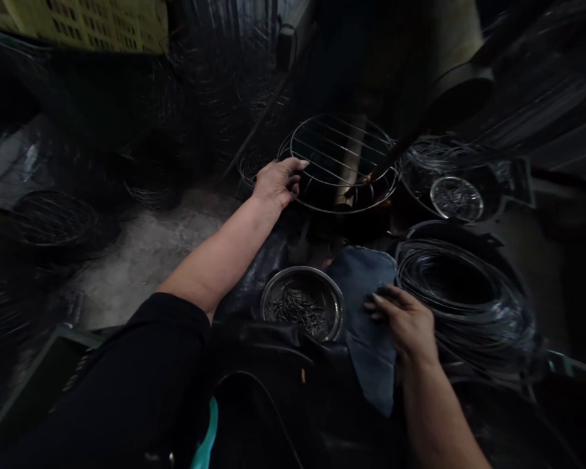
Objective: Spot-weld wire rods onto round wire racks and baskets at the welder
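My left hand (276, 182) reaches forward and grips the near left rim of a round wire grid rack (342, 163), which sits under a dark machine arm (405, 146). My right hand (404, 317) rests lower right on a blue cloth (366, 286), fingers curled against it beside a stack of dark wire rings (469, 293). Between my arms stands a round metal bowl (303, 303) holding several short wire pieces.
A second small metal bowl (456, 197) sits at the right behind the rings. Piles of finished wire racks (53, 221) fill the left and back. A yellow crate (83, 23) stands top left. Bare concrete floor (146, 247) shows left of my arm.
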The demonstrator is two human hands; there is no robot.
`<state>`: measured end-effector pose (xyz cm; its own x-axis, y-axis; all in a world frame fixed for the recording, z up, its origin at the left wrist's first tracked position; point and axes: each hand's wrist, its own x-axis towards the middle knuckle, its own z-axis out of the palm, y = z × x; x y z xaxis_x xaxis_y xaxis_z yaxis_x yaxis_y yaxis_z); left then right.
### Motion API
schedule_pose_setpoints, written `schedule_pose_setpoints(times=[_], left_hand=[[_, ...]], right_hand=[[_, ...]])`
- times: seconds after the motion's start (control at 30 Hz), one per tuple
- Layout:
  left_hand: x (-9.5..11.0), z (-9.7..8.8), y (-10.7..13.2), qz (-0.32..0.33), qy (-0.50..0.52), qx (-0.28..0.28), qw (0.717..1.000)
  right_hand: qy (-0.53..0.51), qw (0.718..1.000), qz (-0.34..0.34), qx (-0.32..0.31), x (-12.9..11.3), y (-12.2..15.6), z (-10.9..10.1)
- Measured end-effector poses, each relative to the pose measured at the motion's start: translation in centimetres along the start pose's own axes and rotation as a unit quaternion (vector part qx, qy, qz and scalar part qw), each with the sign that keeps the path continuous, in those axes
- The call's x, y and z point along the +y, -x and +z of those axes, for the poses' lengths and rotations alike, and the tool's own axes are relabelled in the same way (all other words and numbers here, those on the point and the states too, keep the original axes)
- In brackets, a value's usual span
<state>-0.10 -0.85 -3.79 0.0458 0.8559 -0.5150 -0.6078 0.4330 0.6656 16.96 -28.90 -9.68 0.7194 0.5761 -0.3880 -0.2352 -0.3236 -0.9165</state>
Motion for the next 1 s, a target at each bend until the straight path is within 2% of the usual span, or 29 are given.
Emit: schedule_pose_setpoints(times=[0.1, 0.23, 0.33, 0.47, 0.6, 0.73, 0.83, 1.0], left_hand=[[0.2, 0.0, 0.1, -0.013, -0.045, -0.032, 0.998], [0.4, 0.2, 0.4, 0.005, -0.054, -0.012, 0.998], [0.4, 0.3, 1.0, 0.015, -0.046, -0.013, 0.999], [-0.1, 0.2, 2.0, 0.020, -0.027, -0.026, 0.999], [-0.7, 0.1, 2.7, 0.032, -0.010, -0.036, 0.999], [-1.0, 0.2, 2.9, 0.050, -0.013, -0.042, 0.998], [-1.2, 0.5, 3.1, 0.066, -0.014, -0.056, 0.996], [-1.7, 1.1, 3.4, 0.084, -0.005, -0.058, 0.995]], right_hand=[[0.023, 1.000, -0.001, -0.004, 1.0, -0.6, -0.2], [0.025, 0.997, -0.025, -0.062, 0.4, -0.9, 0.0], [0.027, 0.992, -0.079, -0.095, -1.8, -1.1, 1.4], [0.079, 0.972, -0.178, -0.134, -5.9, -1.7, 5.4], [0.151, 0.950, -0.253, -0.098, -9.1, -2.5, 9.9], [0.150, 0.950, -0.269, -0.053, -9.5, -3.0, 12.9], [0.108, 0.961, -0.250, -0.038, -8.7, -3.0, 13.9], [0.053, 0.972, -0.225, -0.032, -8.0, -3.0, 13.9]])
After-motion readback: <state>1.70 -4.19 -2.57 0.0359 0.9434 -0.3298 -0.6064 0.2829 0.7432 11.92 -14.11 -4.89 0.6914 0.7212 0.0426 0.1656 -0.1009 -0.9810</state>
